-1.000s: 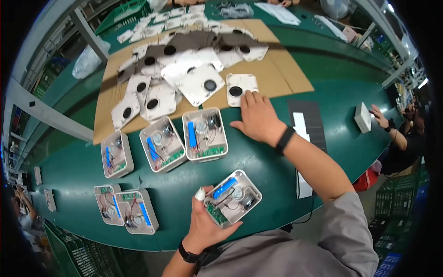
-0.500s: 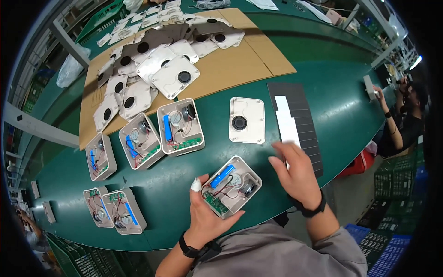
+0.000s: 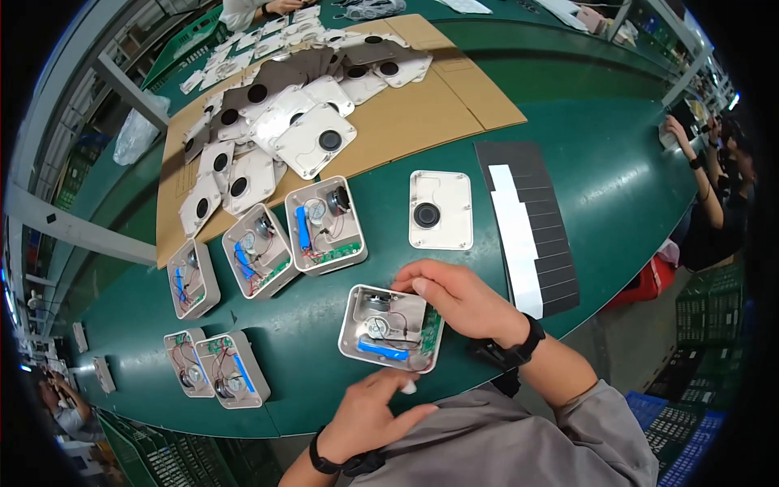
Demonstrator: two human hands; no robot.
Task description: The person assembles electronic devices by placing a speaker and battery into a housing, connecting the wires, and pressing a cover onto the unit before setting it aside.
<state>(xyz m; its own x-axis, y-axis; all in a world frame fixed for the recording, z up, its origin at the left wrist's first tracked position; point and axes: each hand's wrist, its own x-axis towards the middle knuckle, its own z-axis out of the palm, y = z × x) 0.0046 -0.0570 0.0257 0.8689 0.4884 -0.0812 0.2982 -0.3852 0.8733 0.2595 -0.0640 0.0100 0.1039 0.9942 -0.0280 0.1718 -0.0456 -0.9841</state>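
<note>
A white open speaker case (image 3: 350, 325) sits in front of me, showing a blue cylindrical battery (image 3: 383, 351), a green circuit board (image 3: 430, 329), a round speaker and thin red and black wires. My right hand (image 3: 466, 300) curls its fingers and thumb over the case's far right corner. By the near wall is my left hand (image 3: 369, 418), thumb and fingers apart, with a white wrap on one fingertip. I cannot tell if those fingertips touch the case. Beyond it lies a white flat cover (image 3: 446, 223) with a round black part.
Several similar open cases (image 3: 329, 264) stand at left. White covers (image 3: 300, 158) are heaped on cardboard (image 3: 454, 97). A dark sheet (image 3: 552, 235) bearing white strips (image 3: 511, 219) lies at right. Other people (image 3: 714, 178) work at the right, far left and top edge.
My right hand has come from the white strips to the case. The case has turned and moved slightly left, with its battery now along the near side. My left hand has let go of it.
</note>
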